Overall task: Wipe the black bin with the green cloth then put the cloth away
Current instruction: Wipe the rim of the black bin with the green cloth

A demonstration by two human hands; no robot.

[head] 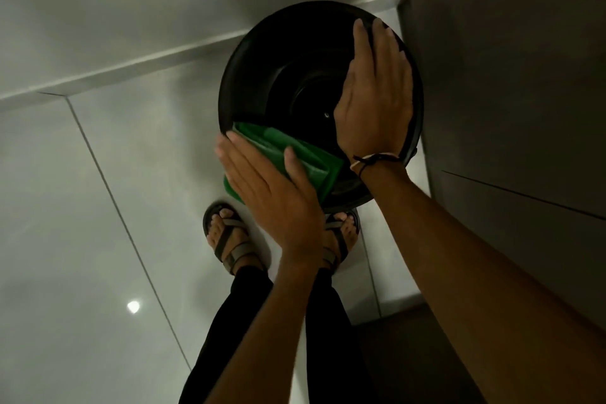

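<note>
The black bin [262,52] stands on the pale tiled floor [82,207], seen from straight above, its round mouth open to the camera and a grey cabinet [508,92] close by at its 3 o'clock side. The folded green cloth [295,154] lies over the rim at about 7 o'clock, part of it inside the bin wall and part hanging outside.

The left hand [272,193] presses flat on the cloth, fingers extended and together, thumb laid across the fold; it pins the cloth against the rim rather than closing round it. The right hand [377,88] lies open on the rim at 3 o'clock, fingers straight and pointing toward 12 o'clock, apparently steadying the bin; it holds nothing.

The cloth's long fold runs along the rim from 8 toward 5 o'clock, so the likely wiping path follows the circle of the rim. The left hand is the one on the cloth, and the unwiped arc from 9 to 12 o'clock lies ahead of its fingertips. 2 sandalled feet [229,239] stand just below the bin.
</note>
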